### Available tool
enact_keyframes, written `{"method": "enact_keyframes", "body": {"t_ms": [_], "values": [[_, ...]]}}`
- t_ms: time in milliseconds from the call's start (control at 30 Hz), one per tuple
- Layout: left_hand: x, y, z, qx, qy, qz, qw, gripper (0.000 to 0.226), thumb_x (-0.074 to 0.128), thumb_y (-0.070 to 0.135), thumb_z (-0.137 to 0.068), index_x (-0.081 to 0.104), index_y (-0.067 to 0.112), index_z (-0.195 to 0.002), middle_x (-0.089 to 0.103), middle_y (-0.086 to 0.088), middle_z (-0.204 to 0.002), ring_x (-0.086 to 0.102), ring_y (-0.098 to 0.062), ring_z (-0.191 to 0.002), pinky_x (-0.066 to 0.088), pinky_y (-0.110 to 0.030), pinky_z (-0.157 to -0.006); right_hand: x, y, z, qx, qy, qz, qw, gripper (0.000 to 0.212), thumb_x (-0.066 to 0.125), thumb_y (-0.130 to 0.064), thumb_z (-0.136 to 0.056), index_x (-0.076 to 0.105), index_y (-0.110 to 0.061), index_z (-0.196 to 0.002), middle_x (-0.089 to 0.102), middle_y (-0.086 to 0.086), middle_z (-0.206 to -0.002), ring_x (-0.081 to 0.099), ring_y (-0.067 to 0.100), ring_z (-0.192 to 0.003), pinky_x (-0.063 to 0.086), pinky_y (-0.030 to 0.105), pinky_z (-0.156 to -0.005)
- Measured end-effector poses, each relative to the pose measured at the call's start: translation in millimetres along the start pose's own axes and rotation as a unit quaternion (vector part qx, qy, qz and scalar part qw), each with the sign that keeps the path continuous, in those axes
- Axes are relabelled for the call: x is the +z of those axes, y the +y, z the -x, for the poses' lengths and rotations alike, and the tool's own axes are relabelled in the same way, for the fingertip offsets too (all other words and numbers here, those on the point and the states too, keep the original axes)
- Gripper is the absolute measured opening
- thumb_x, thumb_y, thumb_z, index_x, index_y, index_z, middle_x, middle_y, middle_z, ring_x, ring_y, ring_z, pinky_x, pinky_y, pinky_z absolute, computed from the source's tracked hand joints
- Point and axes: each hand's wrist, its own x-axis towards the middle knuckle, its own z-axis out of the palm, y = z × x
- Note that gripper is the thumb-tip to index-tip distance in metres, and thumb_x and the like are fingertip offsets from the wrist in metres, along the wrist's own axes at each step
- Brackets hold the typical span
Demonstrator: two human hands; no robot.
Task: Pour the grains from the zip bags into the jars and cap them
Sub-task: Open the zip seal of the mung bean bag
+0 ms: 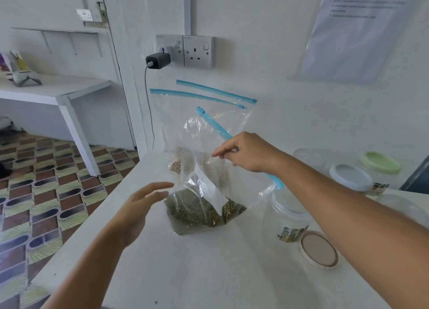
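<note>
A clear zip bag with a blue zip strip holds green grains and sits on the white counter. My right hand pinches its upper part near the zip strip. My left hand, fingers straight, hovers just left of the bag's bottom. Behind it a second zip bag with pale grains leans against the wall. An uncapped clear jar stands right of the bag, with its pinkish lid lying beside it.
Two capped jars stand at the back right, one with a grey-blue lid, one with a green lid. A black charger is plugged into the wall sockets. The counter's left edge drops to a patterned floor.
</note>
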Motion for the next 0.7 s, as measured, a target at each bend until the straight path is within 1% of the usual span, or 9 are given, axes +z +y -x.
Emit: {"method": "enact_keyframes", "body": {"t_ms": [100, 167, 200, 267, 367, 467, 533, 600, 700], "values": [[-0.4, -10.8, 0.5, -0.089, -0.049, 0.007, 0.995, 0.029, 0.081, 0.034, -0.083, 0.081, 0.031, -0.112, 0.071, 0.015, -0.127, 0.05, -0.009, -0.129, 0.029, -0.04, -0.117, 2.4, -0.7, 0.4, 0.004, 0.013, -0.014, 1.0, 0.026, 0.063, -0.012, -0.102, 0.08, -0.028, -0.114, 0.076, -0.01, -0.1, 0.059, -0.019, -0.065, 0.042, 0.0, -0.061], [-0.9, -16.2, -6.8, -0.122, -0.071, 0.025, 0.99, 0.054, 0.09, 0.05, -0.067, 0.08, 0.029, -0.116, 0.07, 0.013, -0.126, 0.052, -0.011, -0.119, 0.037, -0.034, -0.106, 4.0, -1.3, 0.7, 0.003, 0.019, -0.018, 1.0, 0.026, 0.064, -0.012, -0.101, 0.08, -0.028, -0.113, 0.076, -0.01, -0.1, 0.06, -0.017, -0.065, 0.044, 0.001, -0.063], [1.2, -17.4, -11.2, -0.129, -0.066, 0.036, 0.989, 0.051, 0.09, 0.048, -0.071, 0.08, 0.027, -0.117, 0.069, 0.01, -0.126, 0.052, -0.013, -0.113, 0.04, -0.032, -0.101, 4.9, -1.5, 0.8, 0.004, 0.021, -0.019, 1.0, 0.026, 0.065, -0.012, -0.101, 0.081, -0.028, -0.113, 0.076, -0.01, -0.101, 0.06, -0.017, -0.065, 0.045, 0.002, -0.064], [6.8, -20.7, -21.6, -0.137, -0.043, 0.053, 0.988, 0.022, 0.074, 0.024, -0.095, 0.081, 0.025, -0.116, 0.067, 0.005, -0.128, 0.053, -0.013, -0.109, 0.043, -0.027, -0.091, 6.0, -1.8, 1.0, 0.007, 0.026, -0.021, 0.999, 0.026, 0.065, -0.011, -0.101, 0.081, -0.028, -0.114, 0.077, -0.01, -0.102, 0.06, -0.018, -0.065, 0.046, 0.001, -0.065], [16.5, -28.5, -30.5, -0.135, -0.019, 0.054, 0.989, 0.028, 0.058, 0.005, -0.103, 0.078, 0.018, -0.117, 0.068, 0.006, -0.131, 0.058, -0.008, -0.105, 0.042, -0.02, -0.076, 6.0, -1.8, 2.0, 0.013, 0.028, -0.03, 0.999, 0.027, 0.065, -0.01, -0.101, 0.081, -0.027, -0.114, 0.077, -0.01, -0.102, 0.061, -0.019, -0.068, 0.045, 0.001, -0.067], [20.1, -33.0, -35.5, -0.125, 0.006, 0.054, 0.991, 0.028, 0.057, 0.003, -0.103, 0.078, 0.017, -0.115, 0.067, 0.003, -0.129, 0.056, -0.012, -0.105, 0.04, -0.025, -0.088, 4.7, -1.3, 3.0, 0.017, 0.042, -0.055, 0.997, 0.026, 0.065, -0.012, -0.1, 0.081, -0.029, -0.112, 0.077, -0.011, -0.103, 0.065, -0.013, -0.077, 0.053, 0.012, -0.082], [17.3, -36.6, -39.9, -0.104, 0.043, 0.058, 0.992, 0.028, 0.058, 0.002, -0.102, 0.078, 0.016, -0.116, 0.068, 0.001, -0.13, 0.057, -0.017, -0.114, 0.038, -0.026, -0.094, 2.7, -0.5, 2.8, 0.019, 0.058, -0.075, 0.995, 0.026, 0.066, -0.012, -0.1, 0.082, -0.03, -0.109, 0.078, -0.012, -0.105, 0.069, -0.005, -0.092, 0.057, 0.022, -0.09], [15.6, -39.6, -41.1, -0.076, 0.087, 0.081, 0.99, 0.028, 0.058, -0.001, -0.101, 0.078, 0.014, -0.115, 0.071, -0.001, -0.127, 0.059, -0.02, -0.122, 0.044, -0.022, -0.091, -1.5, 0.5, 2.4, 0.017, 0.078, -0.093, 0.992, 0.027, 0.066, -0.01, -0.099, 0.082, -0.03, -0.107, 0.078, -0.012, -0.106, 0.07, 0.0, -0.102, 0.057, 0.024, -0.092], [14.0, -45.4, -39.6, -0.053, 0.124, 0.138, 0.981, 0.028, 0.058, -0.003, -0.101, 0.078, 0.011, -0.113, 0.073, -0.007, -0.124, 0.063, -0.025, -0.122, 0.049, -0.033, -0.103, -9.1, 2.4, 3.2, 0.016, 0.096, -0.119, 0.988, 0.028, 0.066, -0.009, -0.098, 0.083, -0.03, -0.105, 0.079, -0.011, -0.105, 0.071, 0.001, -0.102, 0.057, 0.024, -0.089]]}}
